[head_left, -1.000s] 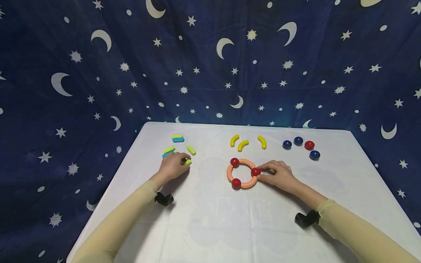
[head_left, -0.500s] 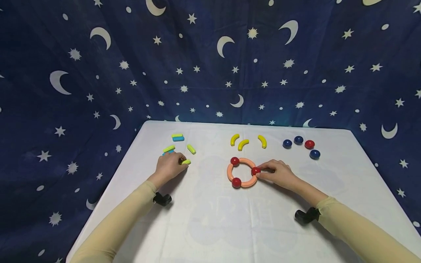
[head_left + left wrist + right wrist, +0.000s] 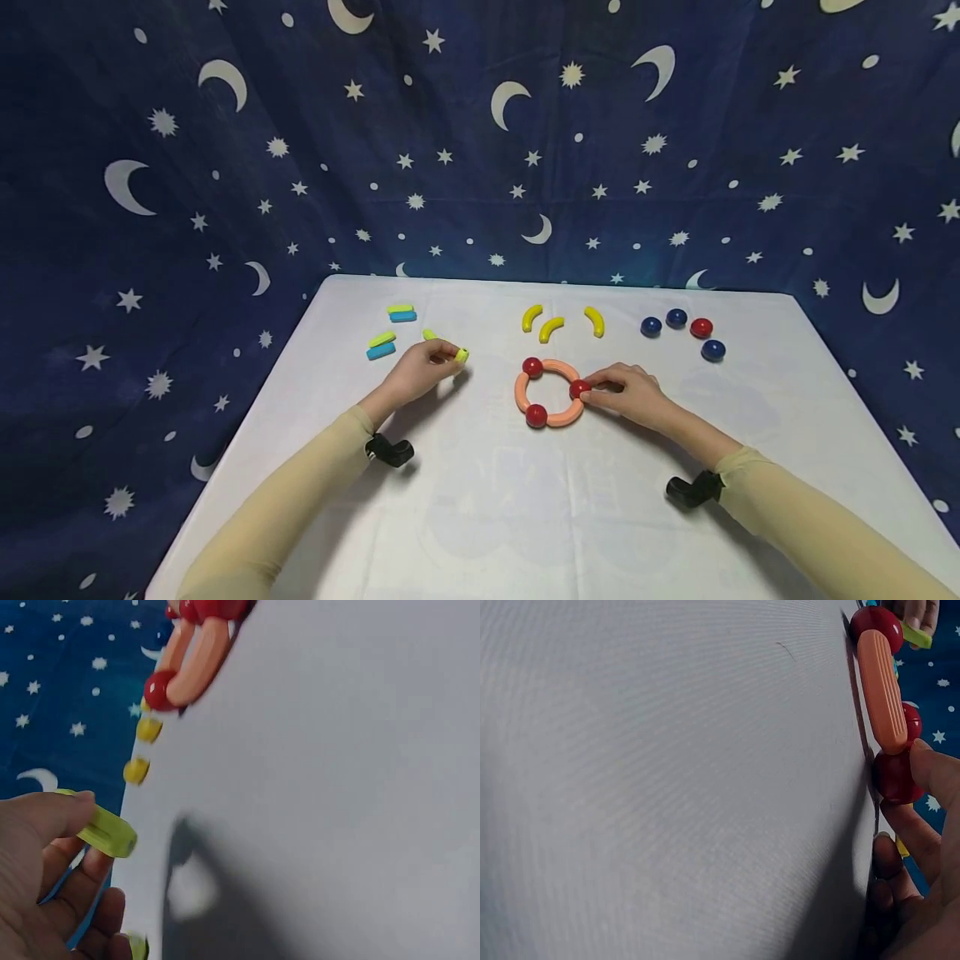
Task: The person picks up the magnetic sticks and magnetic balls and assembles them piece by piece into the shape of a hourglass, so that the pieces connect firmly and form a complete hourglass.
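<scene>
Between thumb and fingers my left hand (image 3: pixel 422 372) pinches a yellow-green stick (image 3: pixel 107 831), held above the table left of a ring. The ring is made of curved orange pieces (image 3: pixel 882 691) joined by three red balls (image 3: pixel 536 416), and it lies flat on the table. At the ring's right side my right hand (image 3: pixel 633 398) pinches the red ball (image 3: pixel 897 777) there with thumb and index finger. Another yellow-green stick (image 3: pixel 430 334) lies just behind my left hand, partly hidden by it.
Blue sticks (image 3: pixel 381 352) and more yellow-green sticks (image 3: pixel 401 309) lie at the back left. Three curved yellow pieces (image 3: pixel 551 329) lie behind the ring. Blue balls (image 3: pixel 713 351) and a red ball (image 3: pixel 702 327) rest at the back right. A starry cloth (image 3: pixel 465 150) hangs behind the white table (image 3: pixel 480 517).
My left hand has lifted the yellow-green stick and carried it right, towards the ring, uncovering a blue stick. The right hand stays on the ring's red ball.
</scene>
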`<state>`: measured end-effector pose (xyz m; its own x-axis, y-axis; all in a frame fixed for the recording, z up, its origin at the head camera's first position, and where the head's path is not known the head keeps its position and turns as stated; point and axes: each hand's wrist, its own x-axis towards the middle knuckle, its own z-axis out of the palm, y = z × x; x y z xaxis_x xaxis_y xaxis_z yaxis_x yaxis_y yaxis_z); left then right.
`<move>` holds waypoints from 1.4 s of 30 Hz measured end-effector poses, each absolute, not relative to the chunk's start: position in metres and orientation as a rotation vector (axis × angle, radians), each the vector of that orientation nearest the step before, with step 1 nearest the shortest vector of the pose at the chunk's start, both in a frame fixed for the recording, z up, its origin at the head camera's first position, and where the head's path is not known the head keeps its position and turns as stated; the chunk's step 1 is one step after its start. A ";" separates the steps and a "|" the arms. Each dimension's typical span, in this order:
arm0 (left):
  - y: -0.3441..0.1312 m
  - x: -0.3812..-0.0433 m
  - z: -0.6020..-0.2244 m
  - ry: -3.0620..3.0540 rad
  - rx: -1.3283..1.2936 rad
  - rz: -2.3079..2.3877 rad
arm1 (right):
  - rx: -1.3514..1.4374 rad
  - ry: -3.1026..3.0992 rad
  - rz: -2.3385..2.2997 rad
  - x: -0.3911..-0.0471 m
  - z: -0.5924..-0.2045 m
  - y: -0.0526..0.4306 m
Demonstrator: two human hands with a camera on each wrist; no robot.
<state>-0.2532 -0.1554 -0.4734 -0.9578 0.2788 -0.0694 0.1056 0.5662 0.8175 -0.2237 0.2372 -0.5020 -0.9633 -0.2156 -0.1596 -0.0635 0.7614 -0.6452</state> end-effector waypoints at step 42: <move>-0.057 -0.274 -0.474 2.405 0.539 1.527 | -0.204 2.698 -1.080 -0.223 -0.504 0.240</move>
